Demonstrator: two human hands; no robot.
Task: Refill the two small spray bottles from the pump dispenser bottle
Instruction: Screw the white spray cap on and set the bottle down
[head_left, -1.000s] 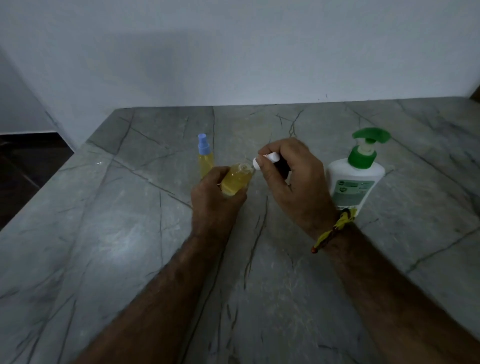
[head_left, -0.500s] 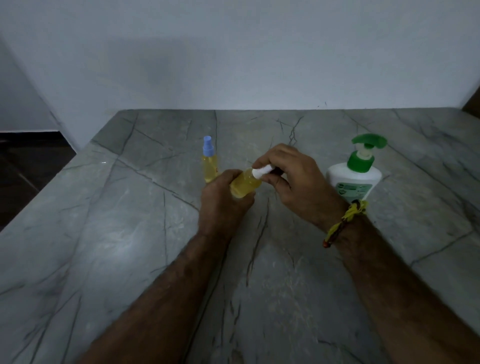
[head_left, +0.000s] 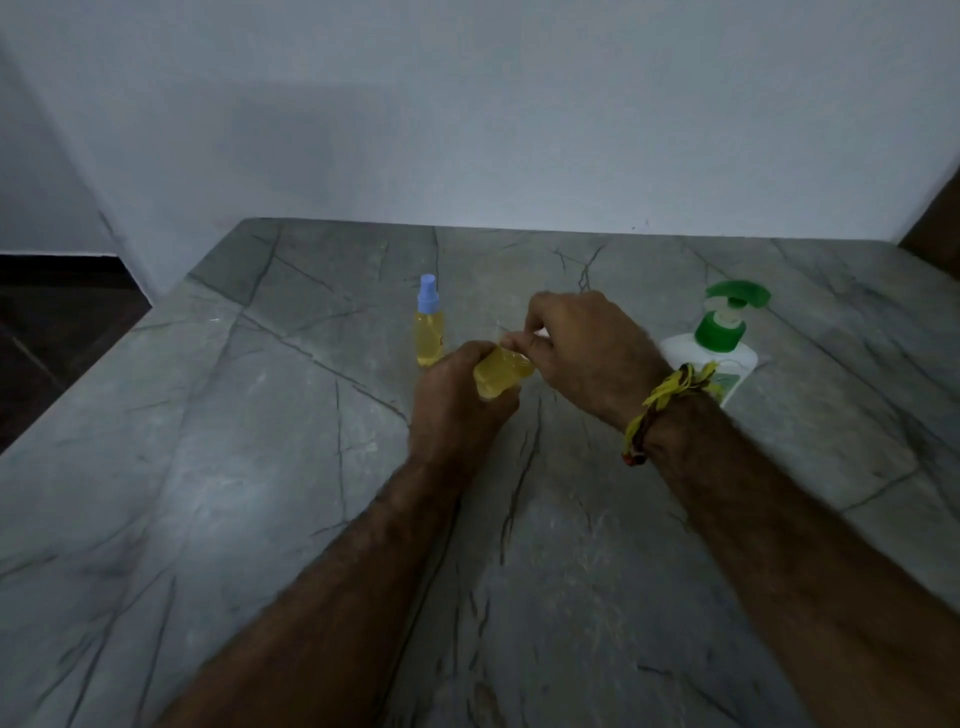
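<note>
My left hand (head_left: 457, 410) was wrapped around the small yellow spray bottle (head_left: 501, 371) at centre frame, held tilted off the tabletop (head_left: 260, 467), its long axis running from lower left up to the right, neck toward my other hand. My right hand (head_left: 587, 358) met it there, fingertips (head_left: 519, 340) pinched on the top at the neck; the cap itself was hidden under them, so I couldn't tell how far it was seated. The two hands sat together, almost touching. I reckoned I was working that top. Just beyond my left hand stood the second spray bottle (head_left: 429, 325), upright, blue-capped, nearer the left. The pump dispenser bottle (head_left: 719, 343) stood at right, partly behind my right wrist, plainly the right hand's reach.
</note>
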